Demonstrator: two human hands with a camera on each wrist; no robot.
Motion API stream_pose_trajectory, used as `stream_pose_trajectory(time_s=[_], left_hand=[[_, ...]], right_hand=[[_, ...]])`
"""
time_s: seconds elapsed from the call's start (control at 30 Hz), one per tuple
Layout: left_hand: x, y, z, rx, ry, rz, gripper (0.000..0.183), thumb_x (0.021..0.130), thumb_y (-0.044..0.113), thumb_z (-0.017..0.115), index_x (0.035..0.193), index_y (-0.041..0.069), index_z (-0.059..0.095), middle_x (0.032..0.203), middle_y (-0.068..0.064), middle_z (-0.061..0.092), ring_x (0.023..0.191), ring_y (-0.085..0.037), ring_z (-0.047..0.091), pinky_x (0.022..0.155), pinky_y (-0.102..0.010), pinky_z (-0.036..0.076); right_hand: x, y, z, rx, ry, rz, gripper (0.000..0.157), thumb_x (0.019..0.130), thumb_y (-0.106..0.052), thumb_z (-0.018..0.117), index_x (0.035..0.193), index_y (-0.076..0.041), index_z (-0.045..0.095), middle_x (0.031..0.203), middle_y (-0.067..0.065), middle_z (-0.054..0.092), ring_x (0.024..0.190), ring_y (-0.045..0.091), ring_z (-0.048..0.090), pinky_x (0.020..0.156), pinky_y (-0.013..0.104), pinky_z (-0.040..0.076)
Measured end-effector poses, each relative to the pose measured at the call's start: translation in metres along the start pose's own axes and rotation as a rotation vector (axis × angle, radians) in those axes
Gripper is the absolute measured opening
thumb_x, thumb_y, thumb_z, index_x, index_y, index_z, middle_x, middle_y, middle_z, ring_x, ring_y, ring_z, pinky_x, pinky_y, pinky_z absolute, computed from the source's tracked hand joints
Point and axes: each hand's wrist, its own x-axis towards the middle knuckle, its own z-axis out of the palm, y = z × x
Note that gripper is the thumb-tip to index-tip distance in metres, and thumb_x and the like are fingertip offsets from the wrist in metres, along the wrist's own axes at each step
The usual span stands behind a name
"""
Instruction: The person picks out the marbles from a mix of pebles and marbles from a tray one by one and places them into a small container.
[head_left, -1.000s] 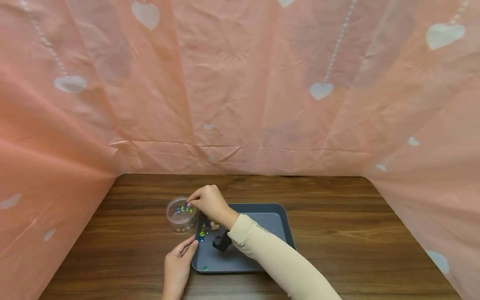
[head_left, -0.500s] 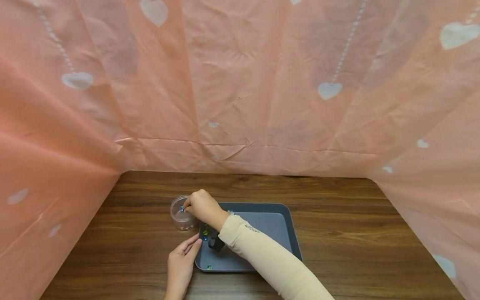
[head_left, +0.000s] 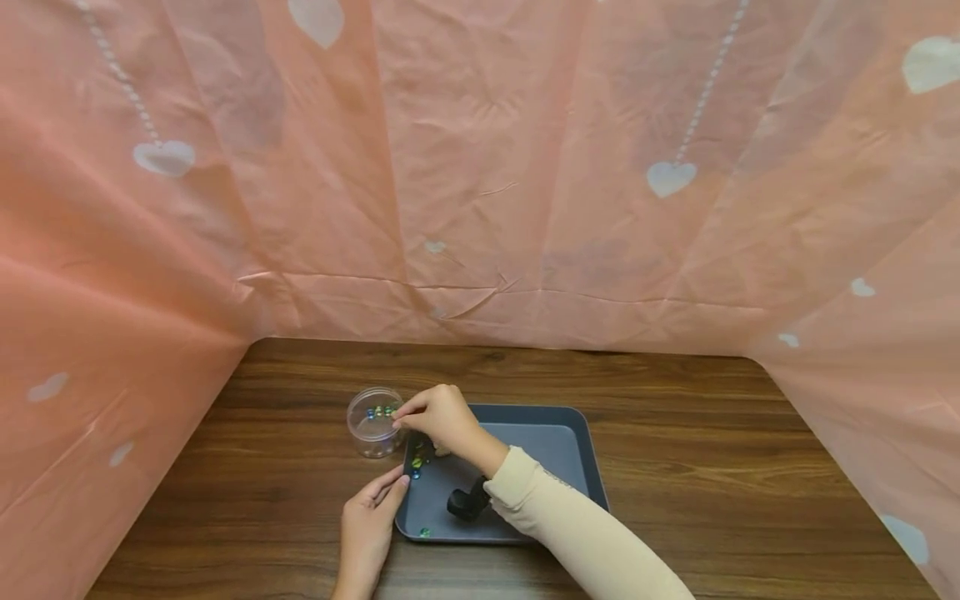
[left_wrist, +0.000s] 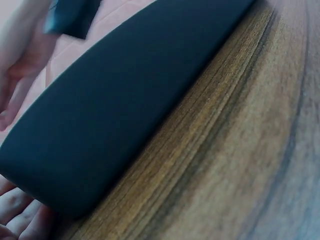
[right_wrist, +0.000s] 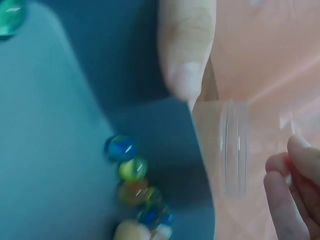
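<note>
In the head view my left hand (head_left: 367,517) holds the left side of a dark grey tray (head_left: 506,533), thumb at the rim. Fingers of that hand (left_wrist: 22,215) show beside the tray's corner in the left wrist view. My right hand (head_left: 442,421) hovers at the right edge of a clear round plastic container (head_left: 375,442), fingertips loosely together, with nothing visible between them. Inside the container are several blue and green glass marbles (head_left: 381,412). More marbles (right_wrist: 132,169) lie along the tray's edge, and a green one (head_left: 425,532) sits in its near left corner.
Pale stones (right_wrist: 132,231) lie beside the marbles in the tray, partly hidden by my right arm. A black wrist mount (head_left: 467,502) hangs over the tray. The wooden table (head_left: 690,467) is enclosed by pink curtain (head_left: 480,208) at the back and sides.
My right hand dipped a blue marble into the container, then drew back right to its rim, the marble no longer seen in the fingers. My left hand stays at the tray.
</note>
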Motion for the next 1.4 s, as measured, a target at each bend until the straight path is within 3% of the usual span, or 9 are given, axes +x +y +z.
stream_pose_trajectory(time_s=[0.1, 0.23, 0.37, 0.53, 0.73, 1.13, 1.4], left_hand=[[0.001, 0.002, 0.004, -0.002, -0.009, 0.006, 0.034, 0.093, 0.025, 0.071, 0.117, 0.0, 0.072, 0.114, -0.018, 0.073, 0.095, 0.002, 0.065, 0.077, -0.01, 0.05], [0.001, 0.003, 0.006, 0.013, -0.011, 0.012, 0.034, 0.093, 0.025, 0.071, 0.116, 0.0, 0.072, 0.113, -0.019, 0.073, 0.094, 0.001, 0.065, 0.076, -0.01, 0.05], [-0.003, 0.003, 0.002, 0.036, 0.003, -0.017, 0.036, 0.093, 0.028, 0.071, 0.117, 0.001, 0.072, 0.116, -0.019, 0.072, 0.092, 0.007, 0.063, 0.076, -0.008, 0.049], [-0.006, -0.001, -0.004, 0.039, 0.017, -0.052, 0.042, 0.093, 0.031, 0.07, 0.121, -0.001, 0.069, 0.119, -0.022, 0.069, 0.09, 0.013, 0.059, 0.076, -0.005, 0.046], [-0.004, -0.002, -0.002, 0.031, 0.004, -0.048, 0.041, 0.094, 0.028, 0.07, 0.121, -0.002, 0.069, 0.118, -0.023, 0.069, 0.088, 0.014, 0.059, 0.074, -0.006, 0.047], [-0.003, 0.0, -0.001, 0.012, -0.009, -0.061, 0.043, 0.093, 0.029, 0.071, 0.122, -0.003, 0.068, 0.116, -0.024, 0.07, 0.085, 0.014, 0.06, 0.072, -0.007, 0.049], [-0.004, 0.002, 0.0, -0.007, -0.01, -0.038, 0.041, 0.094, 0.026, 0.07, 0.121, -0.005, 0.067, 0.116, -0.025, 0.069, 0.085, 0.014, 0.061, 0.072, -0.006, 0.05]], right_hand=[[-0.014, 0.014, -0.015, 0.079, -0.02, 0.073, 0.009, 0.084, -0.016, 0.08, 0.089, -0.009, 0.081, 0.086, 0.006, 0.079, 0.066, 0.008, 0.066, 0.056, 0.016, 0.047], [-0.029, 0.032, -0.026, 0.15, -0.122, 0.115, 0.009, 0.083, -0.013, 0.08, 0.09, -0.008, 0.081, 0.089, 0.007, 0.079, 0.065, 0.007, 0.064, 0.055, 0.019, 0.047], [-0.039, 0.041, -0.02, 0.203, -0.274, 0.086, 0.013, 0.081, -0.006, 0.081, 0.093, -0.003, 0.08, 0.091, 0.01, 0.079, 0.074, -0.003, 0.065, 0.066, 0.017, 0.053], [-0.044, 0.041, -0.008, 0.237, -0.467, 0.06, 0.014, 0.078, 0.0, 0.081, 0.092, 0.003, 0.078, 0.09, 0.017, 0.077, 0.07, -0.004, 0.064, 0.068, 0.014, 0.053], [-0.044, 0.039, -0.008, 0.208, -0.599, 0.089, 0.011, 0.077, 0.006, 0.079, 0.088, 0.005, 0.077, 0.09, 0.021, 0.076, 0.067, -0.003, 0.063, 0.063, 0.013, 0.051], [-0.043, 0.038, -0.001, 0.128, -0.687, 0.05, 0.012, 0.078, 0.006, 0.078, 0.09, 0.007, 0.076, 0.09, 0.021, 0.076, 0.065, -0.005, 0.062, 0.062, 0.01, 0.049], [-0.042, 0.036, 0.008, 0.064, -0.714, 0.013, 0.012, 0.078, 0.001, 0.081, 0.089, 0.002, 0.078, 0.086, 0.008, 0.079, 0.066, -0.01, 0.061, 0.067, 0.011, 0.053]])
